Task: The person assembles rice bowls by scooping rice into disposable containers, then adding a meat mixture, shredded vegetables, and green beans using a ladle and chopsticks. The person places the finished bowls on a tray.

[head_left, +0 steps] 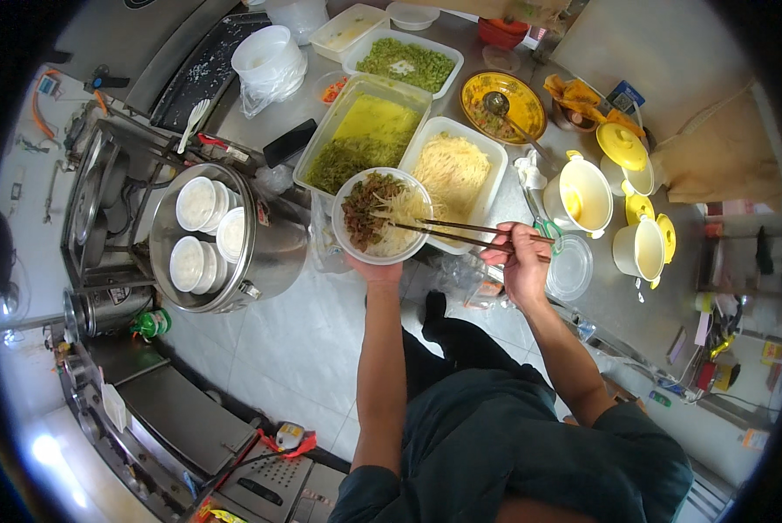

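My left hand (375,269) holds up a white bowl (345,247) from below, its fingers mostly hidden under it. Inside the bowl lie brown chopped meat (369,209) and pale shreds (401,206). My right hand (521,257) is closed on a pair of dark chopsticks (460,234), whose tips reach the pale shreds in the bowl. Just beyond the bowl stands a white tub of pale yellow shreds (452,170). Beside it is a clear tub (306,163) with chopped greens in yellowish liquid.
A steel pot (248,248) with several white bowls (197,202) stands at left. Farther back are a tray of chopped green pieces (406,63) and a yellow bowl (469,94) with a ladle. Cream pots (600,199) and green-handled scissors (552,232) lie right; a phone (291,143) is left.
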The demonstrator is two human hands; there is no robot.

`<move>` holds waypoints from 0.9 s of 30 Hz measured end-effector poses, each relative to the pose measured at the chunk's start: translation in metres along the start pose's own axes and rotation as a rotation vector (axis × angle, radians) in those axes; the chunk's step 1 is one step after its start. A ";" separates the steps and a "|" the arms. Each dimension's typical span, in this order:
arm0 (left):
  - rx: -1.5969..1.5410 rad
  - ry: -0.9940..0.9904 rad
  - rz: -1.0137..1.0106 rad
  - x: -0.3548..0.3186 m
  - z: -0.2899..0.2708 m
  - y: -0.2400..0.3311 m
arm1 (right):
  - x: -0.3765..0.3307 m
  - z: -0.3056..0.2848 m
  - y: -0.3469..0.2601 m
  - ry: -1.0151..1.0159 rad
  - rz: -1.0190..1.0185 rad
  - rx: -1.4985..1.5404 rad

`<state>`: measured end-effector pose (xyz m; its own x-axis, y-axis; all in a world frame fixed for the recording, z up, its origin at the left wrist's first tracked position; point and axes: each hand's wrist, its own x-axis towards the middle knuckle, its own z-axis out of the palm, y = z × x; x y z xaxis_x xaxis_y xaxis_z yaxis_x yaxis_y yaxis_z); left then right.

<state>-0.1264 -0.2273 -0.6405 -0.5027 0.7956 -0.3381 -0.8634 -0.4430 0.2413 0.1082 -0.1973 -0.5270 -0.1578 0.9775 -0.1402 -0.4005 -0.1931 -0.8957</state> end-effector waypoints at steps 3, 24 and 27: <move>0.007 -0.069 0.011 0.002 -0.003 0.002 | -0.008 0.002 -0.007 -0.063 -0.094 -0.189; -0.169 -0.157 0.032 0.000 0.016 0.003 | -0.010 0.006 -0.018 -0.307 -0.441 -0.542; -0.161 -0.117 0.046 0.001 0.023 0.003 | -0.021 0.013 -0.017 -0.443 -0.622 -0.798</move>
<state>-0.1282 -0.2183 -0.6188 -0.5416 0.8115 -0.2195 -0.8399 -0.5330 0.1021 0.1065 -0.2155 -0.5030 -0.5041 0.7374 0.4496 0.1508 0.5877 -0.7949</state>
